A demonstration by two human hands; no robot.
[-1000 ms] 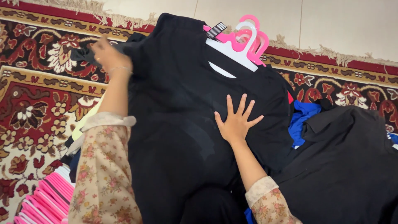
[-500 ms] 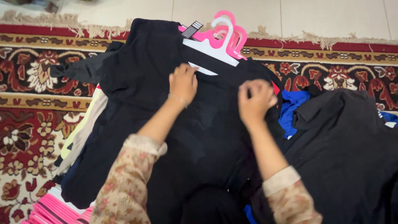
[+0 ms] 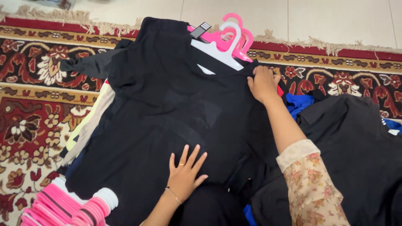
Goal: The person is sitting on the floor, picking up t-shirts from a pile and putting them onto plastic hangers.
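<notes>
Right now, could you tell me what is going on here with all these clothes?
A person is seated over a pile of clothes on a patterned red rug. The left hand lies flat, fingers spread, on the lower part of a black garment spread on top of the pile. The right hand grips the garment's shoulder near the pink and white hangers. More pink hangers are stacked at the lower left, and another dark garment lies at the right.

Black garment [image 3: 167,113] on a white hanger [image 3: 217,50], spread flat atop a pile of clothes.
</notes>
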